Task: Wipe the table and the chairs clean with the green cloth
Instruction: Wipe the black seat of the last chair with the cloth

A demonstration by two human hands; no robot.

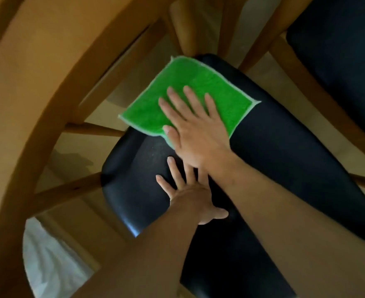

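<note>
Mid-frame, the right hand [195, 134] presses the green cloth [188, 97] flat-fingered onto a chair seat [285, 160]. The left hand [188, 190] rests open beside it. I'd say the chair at the upper right [338, 50] is still to wipe.

No text, label, brand, number or sign can be read anywhere in the view.

I noted a pale floor [269, 76] beneath the furniture, dim warm lighting, and white fabric [48, 261] lying at lower left.
</note>
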